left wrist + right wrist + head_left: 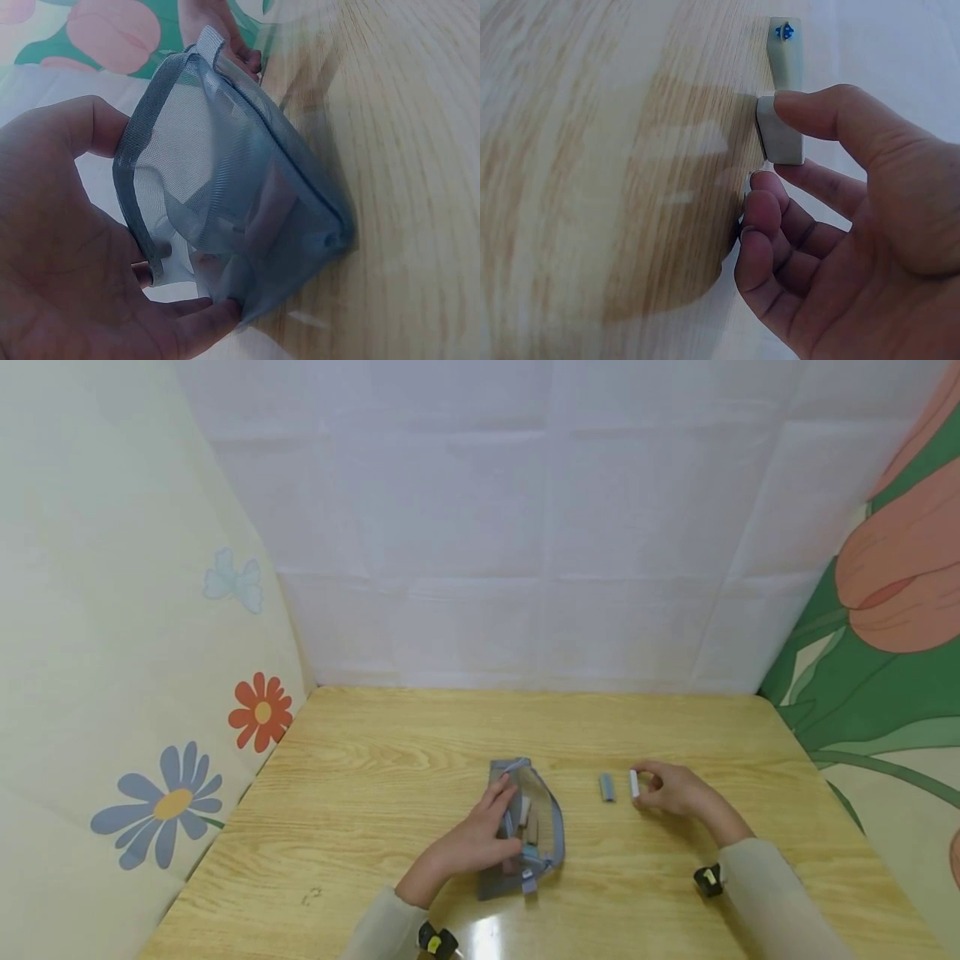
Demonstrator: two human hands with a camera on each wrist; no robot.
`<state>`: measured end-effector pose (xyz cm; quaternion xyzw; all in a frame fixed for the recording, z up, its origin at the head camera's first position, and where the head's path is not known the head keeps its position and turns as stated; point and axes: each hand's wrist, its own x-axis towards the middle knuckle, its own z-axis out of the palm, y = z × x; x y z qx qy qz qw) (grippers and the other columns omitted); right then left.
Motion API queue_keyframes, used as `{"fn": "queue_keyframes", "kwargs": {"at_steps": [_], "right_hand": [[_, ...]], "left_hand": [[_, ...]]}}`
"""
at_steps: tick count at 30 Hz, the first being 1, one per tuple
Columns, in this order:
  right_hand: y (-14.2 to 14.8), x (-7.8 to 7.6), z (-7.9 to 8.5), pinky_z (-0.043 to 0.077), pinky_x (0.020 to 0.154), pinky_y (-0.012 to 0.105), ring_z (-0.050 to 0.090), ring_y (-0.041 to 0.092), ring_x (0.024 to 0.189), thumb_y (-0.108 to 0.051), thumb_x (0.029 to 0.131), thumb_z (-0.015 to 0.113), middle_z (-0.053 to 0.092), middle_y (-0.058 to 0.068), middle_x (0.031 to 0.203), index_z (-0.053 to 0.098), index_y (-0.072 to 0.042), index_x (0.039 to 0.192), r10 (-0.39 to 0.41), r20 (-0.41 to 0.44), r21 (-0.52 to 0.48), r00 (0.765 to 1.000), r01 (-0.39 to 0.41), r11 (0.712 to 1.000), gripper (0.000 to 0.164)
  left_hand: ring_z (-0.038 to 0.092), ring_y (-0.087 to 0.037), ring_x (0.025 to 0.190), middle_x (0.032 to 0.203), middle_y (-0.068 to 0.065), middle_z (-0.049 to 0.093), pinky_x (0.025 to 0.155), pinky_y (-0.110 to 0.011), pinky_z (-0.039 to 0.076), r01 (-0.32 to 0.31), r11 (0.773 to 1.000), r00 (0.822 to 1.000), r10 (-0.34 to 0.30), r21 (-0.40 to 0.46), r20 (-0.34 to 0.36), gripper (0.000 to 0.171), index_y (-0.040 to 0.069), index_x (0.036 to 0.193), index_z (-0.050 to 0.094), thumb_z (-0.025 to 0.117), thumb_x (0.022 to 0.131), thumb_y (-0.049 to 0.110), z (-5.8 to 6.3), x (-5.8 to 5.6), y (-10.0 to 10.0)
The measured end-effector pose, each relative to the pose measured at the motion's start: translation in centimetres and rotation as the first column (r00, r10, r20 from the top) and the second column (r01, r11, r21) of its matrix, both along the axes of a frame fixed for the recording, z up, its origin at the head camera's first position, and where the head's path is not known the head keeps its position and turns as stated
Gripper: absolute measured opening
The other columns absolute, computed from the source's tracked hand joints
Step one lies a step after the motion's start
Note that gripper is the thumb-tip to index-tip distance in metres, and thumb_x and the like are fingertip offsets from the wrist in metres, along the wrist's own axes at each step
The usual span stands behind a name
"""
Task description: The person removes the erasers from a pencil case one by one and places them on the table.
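Observation:
A grey-blue mesh zip pouch (495, 887) lies on the table with its mouth gaping, and several small pieces (532, 827) show inside. My left hand (468, 843) grips it, thumb on one edge of the mouth and fingers on the other, as the left wrist view shows. To the right, my right hand (675, 789) pinches a small white block (780, 135) between thumb and index finger, close over the tabletop. The other fingers are curled below it. Beside it lies a second small block (607, 787), pale blue-green, with a blue mark on its face in the right wrist view.
The wood-grain table (360, 777) meets a white cloth backdrop (480, 568) at its far edge. Flower-printed cloths hang at the left and right sides. Each wrist wears a small black device (708, 880).

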<state>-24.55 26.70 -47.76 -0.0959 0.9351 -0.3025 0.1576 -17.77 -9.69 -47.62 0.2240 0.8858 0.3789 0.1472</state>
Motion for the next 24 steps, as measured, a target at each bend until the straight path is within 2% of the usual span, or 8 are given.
{"fn": "queue_keyframes", "kwargs": {"at_steps": [11,24], "right_hand": [[0.04,0.01,-0.08,0.045,0.062,0.032,0.052,0.019,0.072,-0.018,0.088,0.076,0.059,0.006,0.087,0.052,0.001,0.142,0.002,0.014,-0.017,1.000,-0.002,1.000,0.062],[-0.21,0.11,0.62,0.045,0.062,0.032,0.053,0.019,0.073,-0.018,0.088,0.076,0.058,0.007,0.089,0.050,0.001,0.143,-0.018,0.014,0.003,1.000,0.018,1.000,0.064]], "left_hand": [[0.022,-0.038,0.151,0.171,-0.011,0.005,0.114,-0.056,0.035,-0.004,1.000,1.000,0.004,0.004,0.005,0.094,0.005,0.161,0.020,0.061,0.080,0.032,0.00,-0.10,-0.08],[0.022,-0.041,0.150,0.170,-0.014,0.005,0.113,-0.059,0.036,0.011,1.000,1.000,-0.011,0.007,-0.009,0.094,0.001,0.160,0.021,0.061,0.081,0.032,0.14,0.04,-0.12]]}}
